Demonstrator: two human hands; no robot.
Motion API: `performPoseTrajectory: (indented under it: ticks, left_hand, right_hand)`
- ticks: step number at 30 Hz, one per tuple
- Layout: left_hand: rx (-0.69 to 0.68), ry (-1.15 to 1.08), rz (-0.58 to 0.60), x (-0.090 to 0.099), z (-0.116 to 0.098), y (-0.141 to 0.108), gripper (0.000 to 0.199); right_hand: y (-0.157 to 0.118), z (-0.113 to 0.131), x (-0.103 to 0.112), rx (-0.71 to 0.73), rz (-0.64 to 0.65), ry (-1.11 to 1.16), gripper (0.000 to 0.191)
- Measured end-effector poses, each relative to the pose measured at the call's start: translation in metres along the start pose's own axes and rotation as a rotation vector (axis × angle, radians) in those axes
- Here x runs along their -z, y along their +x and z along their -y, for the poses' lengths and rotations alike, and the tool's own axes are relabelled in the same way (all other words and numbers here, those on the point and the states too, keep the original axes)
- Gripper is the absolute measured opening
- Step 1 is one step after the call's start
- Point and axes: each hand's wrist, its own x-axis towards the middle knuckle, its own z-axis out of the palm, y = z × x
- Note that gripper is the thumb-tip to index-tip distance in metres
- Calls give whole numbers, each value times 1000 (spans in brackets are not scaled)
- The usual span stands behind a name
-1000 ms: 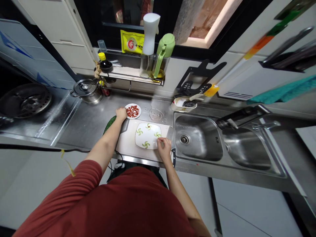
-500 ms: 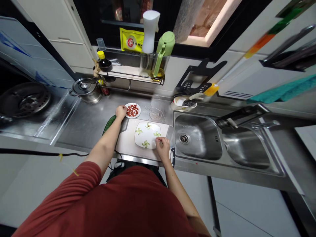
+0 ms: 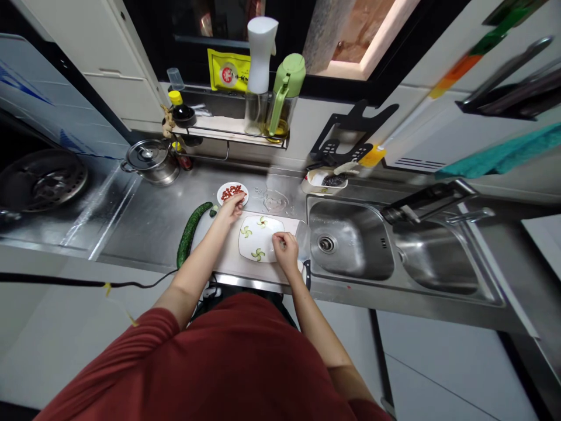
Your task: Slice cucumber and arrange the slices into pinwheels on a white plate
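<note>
At a stainless steel counter [image 3: 144,234] beside a double sink [image 3: 350,240], I stand over a white cutting board [image 3: 228,263] holding a square white plate [image 3: 252,245] with cucumber-slice pinwheels [image 3: 258,254]. My left hand [image 3: 231,210] has just left the dark green cucumber [image 3: 189,234], now uncovered beside the board; its fingers [image 3: 236,200] bunch narrowly at a small round plate [image 3: 230,193] of red pieces. My right hand [image 3: 284,248] pinches narrowly at the square plate's edge. I cannot tell whether either hand holds anything.

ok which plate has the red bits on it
The small round plate by the left hand holds the red pieces; the larger square white plate on the cutting board holds cucumber slices.
</note>
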Motion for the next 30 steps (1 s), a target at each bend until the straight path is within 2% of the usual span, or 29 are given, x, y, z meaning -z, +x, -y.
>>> performPoseTrajectory:
  ticks: [4,12,19,30]
  left_hand:
    - [29,-110,105,-16,6,-29,34]
    - [-39,-48,214,-36,31,-72,35]
    - [-45,-19,257,-45,44,-81,33]
    - [-24,-9,265,-51,46,-87,30]
  right_hand:
    - [19,13,1,1,5,40,14]
    - [51,38,9,83,0,80,14]
    - [55,36,16,124,37,17,16]
    - [53,32,21,135,59,-8,15]
